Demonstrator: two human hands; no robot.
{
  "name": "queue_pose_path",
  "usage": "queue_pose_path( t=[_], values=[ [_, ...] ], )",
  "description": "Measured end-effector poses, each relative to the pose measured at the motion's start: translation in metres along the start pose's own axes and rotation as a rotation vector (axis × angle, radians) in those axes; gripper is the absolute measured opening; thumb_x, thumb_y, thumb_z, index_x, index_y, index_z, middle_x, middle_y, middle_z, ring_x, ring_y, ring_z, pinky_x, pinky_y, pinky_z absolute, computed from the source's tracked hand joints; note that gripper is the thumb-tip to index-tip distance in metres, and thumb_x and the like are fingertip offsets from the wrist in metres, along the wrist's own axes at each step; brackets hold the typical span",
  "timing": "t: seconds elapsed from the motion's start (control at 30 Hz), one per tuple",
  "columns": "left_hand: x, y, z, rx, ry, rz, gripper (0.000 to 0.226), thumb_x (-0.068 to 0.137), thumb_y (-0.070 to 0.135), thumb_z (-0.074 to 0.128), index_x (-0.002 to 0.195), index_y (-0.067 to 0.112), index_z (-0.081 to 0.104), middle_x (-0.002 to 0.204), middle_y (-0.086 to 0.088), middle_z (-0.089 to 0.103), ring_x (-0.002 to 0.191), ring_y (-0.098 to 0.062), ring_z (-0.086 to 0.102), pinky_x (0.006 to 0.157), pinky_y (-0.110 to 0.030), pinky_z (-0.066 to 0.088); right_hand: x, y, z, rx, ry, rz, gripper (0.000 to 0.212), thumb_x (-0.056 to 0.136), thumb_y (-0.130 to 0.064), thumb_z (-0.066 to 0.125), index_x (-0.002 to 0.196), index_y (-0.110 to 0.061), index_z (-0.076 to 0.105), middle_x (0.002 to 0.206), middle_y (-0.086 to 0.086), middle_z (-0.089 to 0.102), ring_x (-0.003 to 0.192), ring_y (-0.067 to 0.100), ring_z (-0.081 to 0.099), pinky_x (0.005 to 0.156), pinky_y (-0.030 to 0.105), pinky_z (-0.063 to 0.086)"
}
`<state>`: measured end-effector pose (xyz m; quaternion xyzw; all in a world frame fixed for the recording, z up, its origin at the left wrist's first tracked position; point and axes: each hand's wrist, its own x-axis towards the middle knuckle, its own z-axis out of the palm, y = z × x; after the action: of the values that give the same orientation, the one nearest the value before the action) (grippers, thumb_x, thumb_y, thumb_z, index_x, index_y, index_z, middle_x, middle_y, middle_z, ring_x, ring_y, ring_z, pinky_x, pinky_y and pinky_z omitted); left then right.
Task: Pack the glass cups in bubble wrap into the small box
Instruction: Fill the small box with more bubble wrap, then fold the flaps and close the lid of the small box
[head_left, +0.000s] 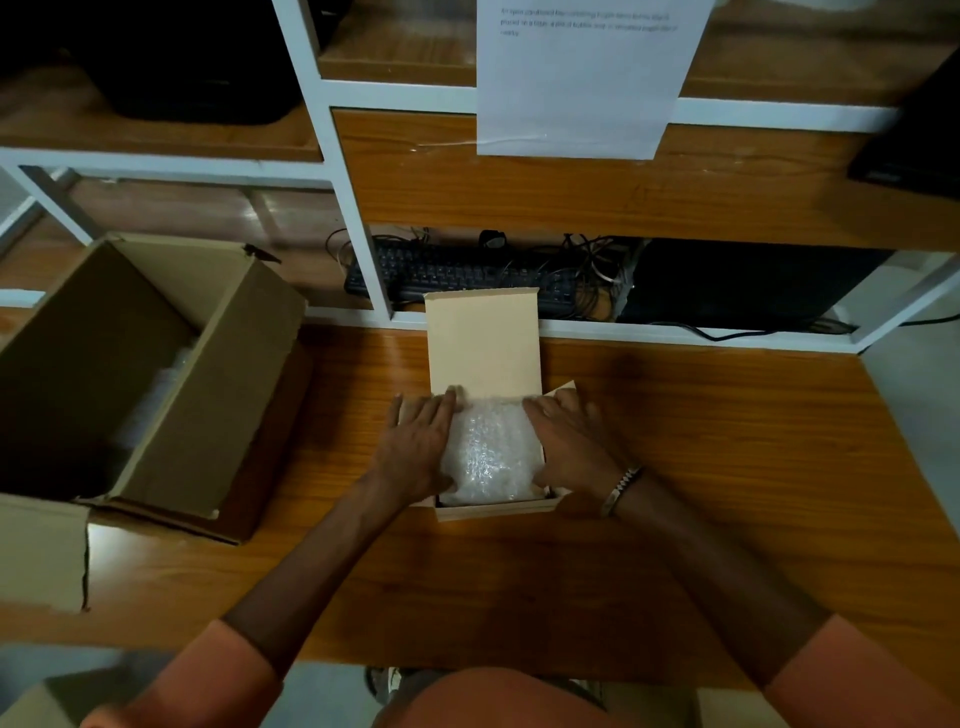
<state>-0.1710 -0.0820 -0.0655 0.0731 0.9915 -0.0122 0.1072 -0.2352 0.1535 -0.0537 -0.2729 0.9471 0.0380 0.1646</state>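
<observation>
Head view, looking down at my desk (675, 519). The small box (493, 512) sits at centre on the wood, its lid (483, 343) standing upright at the far side. Inside lies the bubble-wrap bundle (488, 452), filling the box nearly wall to wall; the glass cups are presumably inside it, but no glass shows through the wrap. My left hand (415, 447) lies flat and open, fingers spread, along the left edge of the bundle and over the box's left wall. My right hand (571, 441) lies likewise open on the right edge, palm down, gripping nothing, pressing or tucking the wrap. A side flap (563, 389) pokes up behind my right hand. The large carton (218, 374) stands open at the left, apart from the small box; pale material shows dimly within it, too dark to identify.

Judgement: the packing step is nearly complete, with tucking and closing the lid remaining.

Risks from here:
- The bundle stands about level with the rim; forcing the lid down on it could stress the glass.
- Uneven pressure from my palms could knock the cups together inside the wrap.
- Wrap or the loose flap caught at the rim could keep the lid from seating.
- The box is light and unanchored, so pushing sideways could slide it across the smooth desk.
</observation>
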Motion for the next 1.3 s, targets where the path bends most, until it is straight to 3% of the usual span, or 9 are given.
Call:
queue_pose_path(
  t=[0.3,0.47,0.53,0.63,0.8,0.93,1.07,1.2,1.3],
  values=[
    [-0.01,0.008,0.021,0.037,-0.013,-0.017,0.117,0.087,0.068,0.07,0.169,0.013,0.006,0.177,-0.012,0.011,0.163,-0.033,0.009,0.129,-0.056,0.001,0.001,0.021,0.014,-0.054,0.058,-0.231,0.094,0.082,-0.053,0.074,0.159,-0.017,0.035,0.159,0.003,0.047,0.151,0.034,0.023,0.106,0.048,0.025],
    [-0.031,0.011,0.023,-0.218,0.326,-0.335,0.085,0.093,0.052,0.071,0.161,0.014,0.036,0.163,-0.016,0.043,0.151,-0.038,0.041,0.122,-0.059,0.034,-0.016,0.032,0.008,0.216,0.242,-0.062,0.096,0.083,-0.054,0.078,0.163,-0.034,0.028,0.17,0.002,0.023,0.157,0.03,0.01,0.117,0.057,0.024],
    [-0.04,0.01,0.026,-0.388,0.412,-0.515,0.071,0.097,0.053,0.063,0.152,0.012,0.045,0.142,-0.017,0.063,0.122,-0.036,0.066,0.098,-0.05,0.057,-0.02,0.038,0.015,0.399,0.313,0.124,0.095,0.086,-0.051,0.079,0.163,-0.032,0.027,0.167,0.004,0.028,0.152,0.03,0.024,0.115,0.051,0.032],
    [-0.046,0.014,0.018,-0.569,0.317,-0.653,0.061,0.101,0.051,0.062,0.147,0.013,0.049,0.124,-0.014,0.073,0.09,-0.029,0.075,0.068,-0.038,0.061,-0.016,0.042,0.027,0.863,0.259,0.246,0.092,0.087,-0.048,0.081,0.161,-0.026,0.031,0.159,0.006,0.044,0.137,0.023,0.049,0.104,0.043,0.049],
    [-0.055,0.024,0.008,-0.674,0.412,-0.607,0.052,0.109,0.054,0.042,0.142,0.018,0.059,0.112,-0.005,0.077,0.083,-0.021,0.076,0.066,-0.041,0.064,-0.015,0.029,0.024,1.186,0.261,0.177,0.065,0.097,-0.059,0.065,0.15,-0.027,0.044,0.113,-0.004,0.069,0.098,0.014,0.07,0.077,0.038,0.063],
    [-0.054,0.035,0.009,-0.754,0.448,-0.459,0.042,0.112,0.042,0.04,0.134,0.018,0.066,0.096,-0.004,0.077,0.073,-0.021,0.073,0.061,-0.045,0.063,-0.009,0.013,0.044,1.175,0.238,0.08,0.034,0.104,-0.029,0.063,0.137,-0.022,0.058,0.119,-0.002,0.07,0.104,0.016,0.07,0.078,0.028,0.059],
    [-0.044,0.045,0.024,-0.775,0.326,-0.37,0.037,0.107,0.04,0.057,0.138,0.022,0.066,0.137,-0.005,0.063,0.108,-0.017,0.066,0.081,-0.038,0.064,-0.006,0.006,0.055,1.116,0.239,0.075,0.048,0.094,-0.015,0.078,0.137,-0.024,0.061,0.127,-0.004,0.062,0.098,0.004,0.062,0.07,0.018,0.055],
    [-0.036,0.047,0.036,-0.685,0.292,-0.442,0.055,0.098,0.051,0.068,0.148,0.031,0.059,0.144,-0.009,0.052,0.123,-0.025,0.056,0.088,-0.037,0.059,0.002,0.009,0.056,1.13,0.229,0.126,0.061,0.085,-0.018,0.086,0.138,-0.029,0.057,0.125,-0.002,0.06,0.106,0.014,0.06,0.075,0.026,0.053],
    [-0.032,0.047,0.037,-0.747,0.287,-0.519,0.078,0.092,0.052,0.074,0.16,0.03,0.041,0.147,-0.012,0.051,0.122,-0.03,0.061,0.086,-0.046,0.064,0.011,0.015,0.044,1.141,0.211,0.179,0.1,0.073,-0.018,0.095,0.155,-0.027,0.039,0.145,0.006,0.049,0.125,0.023,0.054,0.083,0.029,0.054]
  ],
)
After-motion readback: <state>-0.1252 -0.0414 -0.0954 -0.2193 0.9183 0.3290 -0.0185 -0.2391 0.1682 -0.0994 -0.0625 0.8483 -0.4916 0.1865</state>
